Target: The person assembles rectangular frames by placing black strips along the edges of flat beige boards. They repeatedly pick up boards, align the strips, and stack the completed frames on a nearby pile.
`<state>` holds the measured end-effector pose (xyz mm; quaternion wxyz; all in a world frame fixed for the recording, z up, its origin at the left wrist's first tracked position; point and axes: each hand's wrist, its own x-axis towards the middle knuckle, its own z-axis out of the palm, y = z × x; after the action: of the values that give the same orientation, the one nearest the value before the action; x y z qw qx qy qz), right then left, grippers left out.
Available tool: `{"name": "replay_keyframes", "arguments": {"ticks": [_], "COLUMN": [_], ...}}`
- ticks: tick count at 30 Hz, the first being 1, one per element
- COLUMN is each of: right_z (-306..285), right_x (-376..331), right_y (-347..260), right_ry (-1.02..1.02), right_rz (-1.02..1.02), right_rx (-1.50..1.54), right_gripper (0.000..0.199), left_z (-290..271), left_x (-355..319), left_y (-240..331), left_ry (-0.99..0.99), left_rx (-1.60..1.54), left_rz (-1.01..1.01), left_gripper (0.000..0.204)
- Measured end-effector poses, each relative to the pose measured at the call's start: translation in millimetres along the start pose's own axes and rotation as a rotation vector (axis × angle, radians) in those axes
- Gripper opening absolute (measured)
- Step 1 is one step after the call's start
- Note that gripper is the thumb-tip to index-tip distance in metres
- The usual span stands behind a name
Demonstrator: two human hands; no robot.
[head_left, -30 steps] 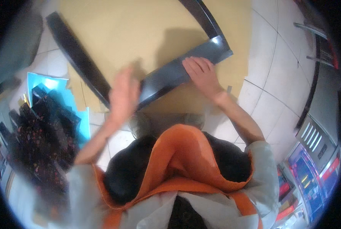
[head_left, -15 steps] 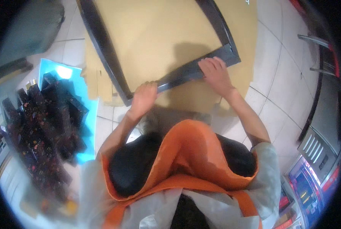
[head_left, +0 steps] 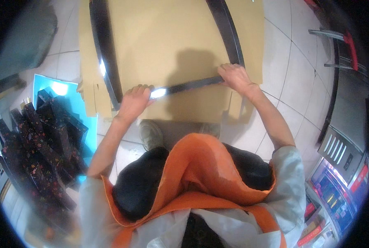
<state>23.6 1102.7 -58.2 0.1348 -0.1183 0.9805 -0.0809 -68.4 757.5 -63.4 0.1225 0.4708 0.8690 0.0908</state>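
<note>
A black frame lies on a brown cardboard sheet (head_left: 151,45). Its left side rail (head_left: 106,53) and right side rail (head_left: 227,33) run away from me beyond the upper edge of the picture. At the near end, a black crossbar (head_left: 192,85) spans between them, with a bright glare near its left end. My left hand (head_left: 134,101) is closed over the bar's left end, close to the left rail's near end. My right hand (head_left: 236,78) grips the bar's right end beside the right rail. My fingers hide both corner joints.
Several dark, flower-patterned long pieces (head_left: 39,144) are piled at the left, partly over a bright blue sheet (head_left: 52,84). A metal-legged, red-trimmed object (head_left: 349,49) stands at the upper right. Near it is a grey slotted panel (head_left: 337,151). Pale tiles (head_left: 283,70) cover the floor.
The near crossbar has turned and now shows a narrower face. My hands have moved apart toward its ends, the right one up to the corner. The whole view has shifted slightly.
</note>
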Motion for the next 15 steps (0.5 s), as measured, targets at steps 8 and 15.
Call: {"name": "replay_keyframes", "arguments": {"ticks": [8,15], "right_z": [1.4,-7.9], "right_x": [-7.7,-7.9], "right_y": [-5.2,-0.4], "right_ry": [0.075,-0.004], "right_rz": [0.044,0.016], "right_rx": [-0.197,-0.109], "right_gripper": [0.035,0.048], "left_z": [24.4,14.7], "left_x": [48.1,26.4], "left_y": [44.3,22.6], "left_ry": [-0.004,0.026], "left_rx": [-0.117,-0.052], "left_rz": [-0.016,-0.064], "left_gripper": [0.032,0.036]}}
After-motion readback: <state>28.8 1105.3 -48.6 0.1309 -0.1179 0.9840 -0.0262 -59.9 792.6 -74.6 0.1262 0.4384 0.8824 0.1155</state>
